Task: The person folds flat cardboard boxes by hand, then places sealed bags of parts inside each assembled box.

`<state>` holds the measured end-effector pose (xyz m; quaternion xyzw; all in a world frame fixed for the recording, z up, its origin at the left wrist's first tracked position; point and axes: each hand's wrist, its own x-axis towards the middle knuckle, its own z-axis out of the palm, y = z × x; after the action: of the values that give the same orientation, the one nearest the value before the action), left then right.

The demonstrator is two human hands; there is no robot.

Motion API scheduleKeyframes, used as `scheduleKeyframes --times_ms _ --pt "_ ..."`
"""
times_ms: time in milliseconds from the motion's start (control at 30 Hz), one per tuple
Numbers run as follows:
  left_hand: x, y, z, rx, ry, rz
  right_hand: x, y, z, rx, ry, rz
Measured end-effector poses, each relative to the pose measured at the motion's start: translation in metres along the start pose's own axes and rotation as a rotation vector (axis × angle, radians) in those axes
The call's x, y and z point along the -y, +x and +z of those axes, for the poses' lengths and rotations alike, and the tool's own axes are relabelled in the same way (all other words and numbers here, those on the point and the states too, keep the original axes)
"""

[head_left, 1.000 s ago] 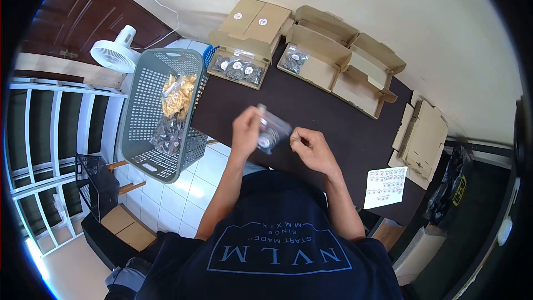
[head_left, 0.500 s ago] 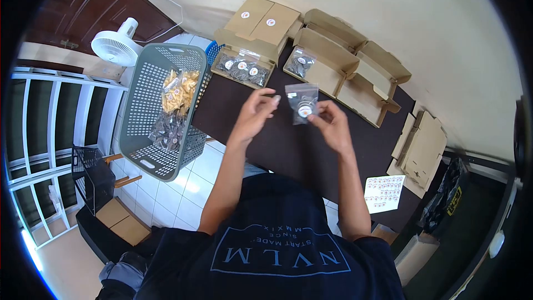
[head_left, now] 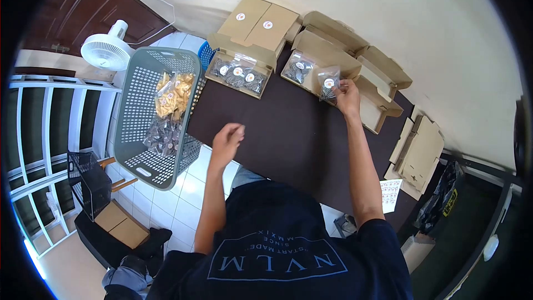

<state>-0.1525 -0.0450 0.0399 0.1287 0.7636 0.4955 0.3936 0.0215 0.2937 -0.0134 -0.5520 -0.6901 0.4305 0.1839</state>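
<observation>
My right hand (head_left: 348,98) pinches the edge of a small clear zip bag (head_left: 328,84) of dark, coiled pieces with a round white sticker. That bag hangs over the front part of an open cardboard box (head_left: 355,66). A similar stickered bag (head_left: 298,68) lies in the left end of this box. Over the dark table (head_left: 277,128), near its front edge, my left hand (head_left: 227,140) is held with its fingers curled together; whether anything small is between them cannot be made out.
Left of the open box stands a box (head_left: 261,90) holding several bags, with closed stickered boxes (head_left: 261,19) behind. A grey basket (head_left: 125,128) with bagged goods is at the left. Flat cardboard (head_left: 416,153) and a sticker sheet (head_left: 391,194) lie at the right.
My right hand has carried the bag forward and right, from above the table to the open box. My left hand has drawn back toward my body and left.
</observation>
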Motion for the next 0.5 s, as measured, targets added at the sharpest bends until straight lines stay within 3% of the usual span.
scheduleKeyframes --times_ms 167,267,300,367,500 --pt "-0.054 0.089 0.104 0.027 0.292 0.454 0.018 0.004 -0.002 -0.006 -0.331 -0.301" --pt "-0.071 0.141 0.157 -0.109 0.652 0.68 0.032 0.01 -0.006 0.072 -0.436 -0.212" --pt "-0.071 0.154 0.17 -0.107 0.647 0.682 0.03 0.013 -0.006 0.068 -0.44 -0.211" --pt "-0.071 0.173 0.189 -0.115 0.997 0.557 0.023 0.021 -0.006 0.151 -0.454 -0.225" --pt "-0.065 0.181 0.195 -0.003 1.253 0.585 0.038 0.019 -0.023 0.145 -0.472 -0.244"
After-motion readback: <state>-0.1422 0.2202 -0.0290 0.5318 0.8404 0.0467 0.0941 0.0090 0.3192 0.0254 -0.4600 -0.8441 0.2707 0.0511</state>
